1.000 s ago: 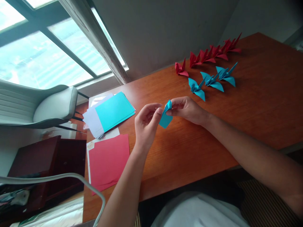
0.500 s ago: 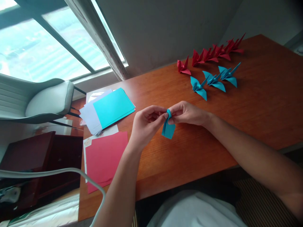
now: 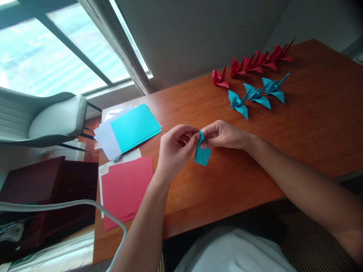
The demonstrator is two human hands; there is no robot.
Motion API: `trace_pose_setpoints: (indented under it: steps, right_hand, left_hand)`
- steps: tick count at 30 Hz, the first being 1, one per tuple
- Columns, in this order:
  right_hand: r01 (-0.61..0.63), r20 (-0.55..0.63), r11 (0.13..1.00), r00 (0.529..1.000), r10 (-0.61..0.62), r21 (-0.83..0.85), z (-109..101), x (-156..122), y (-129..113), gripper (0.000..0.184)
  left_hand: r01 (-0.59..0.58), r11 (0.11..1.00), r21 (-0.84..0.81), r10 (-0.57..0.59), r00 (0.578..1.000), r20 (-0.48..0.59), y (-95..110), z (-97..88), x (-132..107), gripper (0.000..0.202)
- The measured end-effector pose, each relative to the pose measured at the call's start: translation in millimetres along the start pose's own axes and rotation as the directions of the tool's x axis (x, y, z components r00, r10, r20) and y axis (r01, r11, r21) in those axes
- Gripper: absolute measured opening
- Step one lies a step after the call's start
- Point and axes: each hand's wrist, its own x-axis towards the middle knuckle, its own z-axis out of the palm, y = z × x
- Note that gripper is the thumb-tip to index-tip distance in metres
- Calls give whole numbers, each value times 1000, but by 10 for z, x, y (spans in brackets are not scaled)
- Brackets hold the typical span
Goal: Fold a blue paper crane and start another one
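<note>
A small folded piece of blue origami paper [image 3: 202, 155] is held up over the table, its wide end hanging down. My left hand [image 3: 178, 149] pinches the top of it between thumb and fingers. From the other side, my right hand [image 3: 224, 135] grips the same paper near its upper edge, fingertips close to those of the left. The fingers partly cover the upper folds. Beyond the right hand stand three blue paper cranes [image 3: 238, 105] in a row, and behind them a line of several red paper cranes [image 3: 262, 62].
On the table [image 3: 181, 204], blue sheets [image 3: 136, 128] lie over white paper [image 3: 107, 138] at the left, with red sheets [image 3: 127, 190] nearer me. A pale cable [image 3: 85, 204] arcs across the lower left. A chair [image 3: 56, 117] stands by the window.
The folded blue paper has turned slightly between my fingers and shows a little more of its right face. Both hands keep their pinch in nearly the same place.
</note>
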Motion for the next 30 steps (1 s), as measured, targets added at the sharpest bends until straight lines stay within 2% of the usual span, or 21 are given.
trace_pose_setpoints:
  steps: [11,13,15,17,20,23,26,30]
  right_hand:
    - [-6,23,998,1000,8,-69,3,6,29,19]
    - [2,-8,997,1000,-3,-82,6,14,20,21]
    - [44,-100,996,994,-52,-82,5,25,6,22]
    - [109,-237,991,963,-126,-82,0,38,-5,23]
    - [202,-403,975,888,-221,-91,-12,58,-3,23]
    - [262,-454,961,848,-272,-86,-18,73,12,22]
    - [268,-492,958,823,-283,-104,-19,82,18,22]
    - [266,-620,953,726,-296,-143,-35,82,13,25]
  left_hand:
    - [6,996,85,-3,1000,-27,-2,37,2,11]
    - [27,998,64,-22,997,-70,-7,51,11,14]
    - [53,999,-6,-53,993,-109,-9,69,19,20]
    - [88,991,-99,-99,990,-103,-18,94,20,25]
    - [197,954,-227,-203,979,-1,-69,145,10,30]
    - [294,909,-295,-281,956,84,-154,199,2,32]
    - [312,905,-289,-305,950,72,-216,229,7,28]
    - [322,913,-251,-322,946,43,-231,244,18,25]
